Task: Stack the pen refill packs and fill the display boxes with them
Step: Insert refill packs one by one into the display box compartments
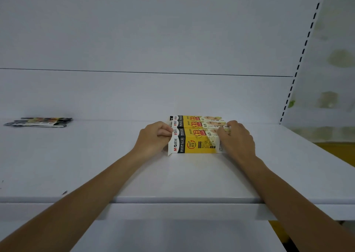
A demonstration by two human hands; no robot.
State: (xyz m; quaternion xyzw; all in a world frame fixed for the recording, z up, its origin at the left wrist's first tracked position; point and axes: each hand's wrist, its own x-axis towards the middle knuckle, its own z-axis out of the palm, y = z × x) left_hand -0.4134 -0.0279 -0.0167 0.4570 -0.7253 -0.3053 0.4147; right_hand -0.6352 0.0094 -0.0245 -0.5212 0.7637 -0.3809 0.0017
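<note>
The yellow display boxes (192, 124) lie in a row near the back edge of the shelf (172, 178), right of its middle; whether they are full cannot be told. A few refill packs (38, 121) lie loose at the back left, well apart from them, so stacking and filling seem unfinished. Both arms reach forward. The left hand (153, 138) pinches the left end flap of the front box (197, 146), fingers curled; the right hand (237, 138) clasps its right end.

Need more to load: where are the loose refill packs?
Head view: the loose refill packs lie far left on the shelf, near the back panel, well apart from the yellow display boxes.
</note>
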